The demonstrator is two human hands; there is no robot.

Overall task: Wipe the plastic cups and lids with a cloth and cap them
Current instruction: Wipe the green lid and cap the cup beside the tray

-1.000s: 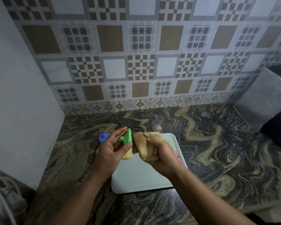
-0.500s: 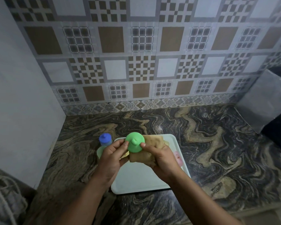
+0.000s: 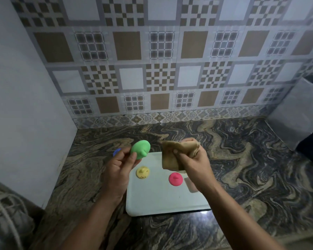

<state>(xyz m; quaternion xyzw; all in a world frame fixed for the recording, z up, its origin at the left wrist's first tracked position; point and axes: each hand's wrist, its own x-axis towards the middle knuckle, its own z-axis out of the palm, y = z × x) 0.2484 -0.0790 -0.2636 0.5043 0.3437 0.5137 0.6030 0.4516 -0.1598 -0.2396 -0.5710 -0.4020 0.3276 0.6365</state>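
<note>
- Since the earlier frame the hands have parted: left hand [image 3: 118, 166] pinches the smooth green lid [image 3: 140, 149], away from the cloth.
- Right hand [image 3: 192, 164] grips the crumpled tan cloth [image 3: 177, 152], at 3 o'clock of the lid.
- Domed yellow lid [image 3: 142, 172] and pink lid [image 3: 175, 179] now show on the pale tray [image 3: 161, 201], on the marbled worktop [image 3: 242, 159].

One head-worn camera looks forward and down from close above the counter [image 3: 242, 159] (wide angle), facing the tiled wall [image 3: 161, 60] at the far side.
</note>
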